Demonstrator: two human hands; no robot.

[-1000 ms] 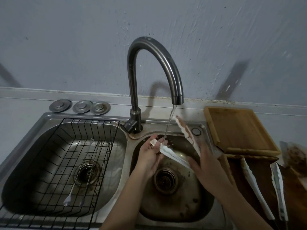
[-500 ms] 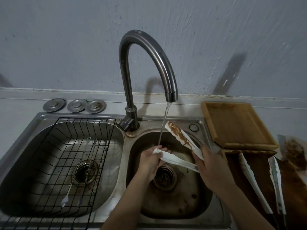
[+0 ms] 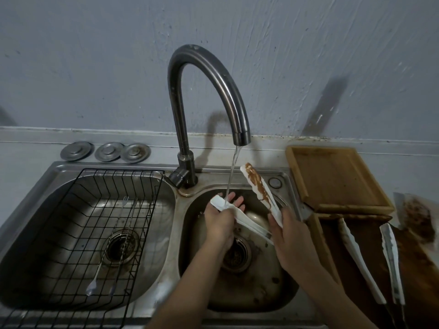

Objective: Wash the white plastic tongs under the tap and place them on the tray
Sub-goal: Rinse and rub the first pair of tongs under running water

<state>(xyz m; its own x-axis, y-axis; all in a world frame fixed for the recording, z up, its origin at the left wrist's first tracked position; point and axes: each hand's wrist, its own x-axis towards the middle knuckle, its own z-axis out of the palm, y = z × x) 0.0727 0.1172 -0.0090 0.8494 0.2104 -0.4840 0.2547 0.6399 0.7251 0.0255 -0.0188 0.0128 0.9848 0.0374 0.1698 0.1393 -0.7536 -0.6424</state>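
Note:
White plastic tongs (image 3: 259,188) are spread open over the right sink basin (image 3: 256,293). Their upper arm is smeared with brown sauce and points up toward the tap (image 3: 209,91). Water runs from the spout onto the tip of the lower arm. My left hand (image 3: 219,222) grips that lower arm near its tip, under the stream. My right hand (image 3: 288,236) holds the tongs at the hinge end. An empty wooden tray (image 3: 332,176) stands on the counter to the right of the sink.
A second pair of white tongs (image 3: 361,260) lies on a dark, sauce-stained wooden tray (image 3: 415,269) at the right. The left basin holds a black wire rack (image 3: 71,233) with thin metal forks. Three round metal sink plugs (image 3: 105,151) sit behind it.
The lower arm's tip has moved under the water stream, with my left hand gripping it. The soiled upper arm has tilted closer to the spout. The view has shifted slightly.

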